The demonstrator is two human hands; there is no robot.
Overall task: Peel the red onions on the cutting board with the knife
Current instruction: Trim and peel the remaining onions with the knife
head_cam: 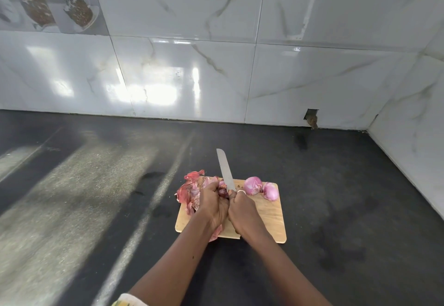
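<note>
- The cutting board [269, 219] carries a heap of loose skins [192, 190] on its left corner, and they may spill onto the counter [336, 185].
- The left hand [213, 206] curls round a half-skinned onion [223, 191], touching the right hand [242, 209], which grips the knife [225, 168]. A slip could nick the left fingers.
- Two peeled onions [253, 185] at the board's far right edge could roll off.

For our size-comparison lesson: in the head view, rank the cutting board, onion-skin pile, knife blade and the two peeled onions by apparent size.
1. cutting board
2. onion-skin pile
3. knife blade
4. peeled onion beside the blade and peeled onion at the board's edge: they look alike, so they are not ranked.
</note>
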